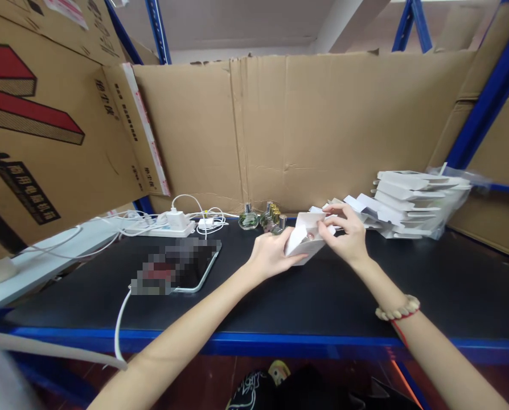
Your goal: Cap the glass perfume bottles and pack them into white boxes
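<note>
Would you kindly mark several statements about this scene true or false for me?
1. The left hand holds a white box. True.
2. The right hand grips a white cable. False: its fingers are at the white box.
3. A beaded bracelet is on the left arm. False: it is on the right arm.
4. Small bottles stand near the cardboard panel. True.
5. A stack of white cartons is left of the hands. False: it is to their right.
</note>
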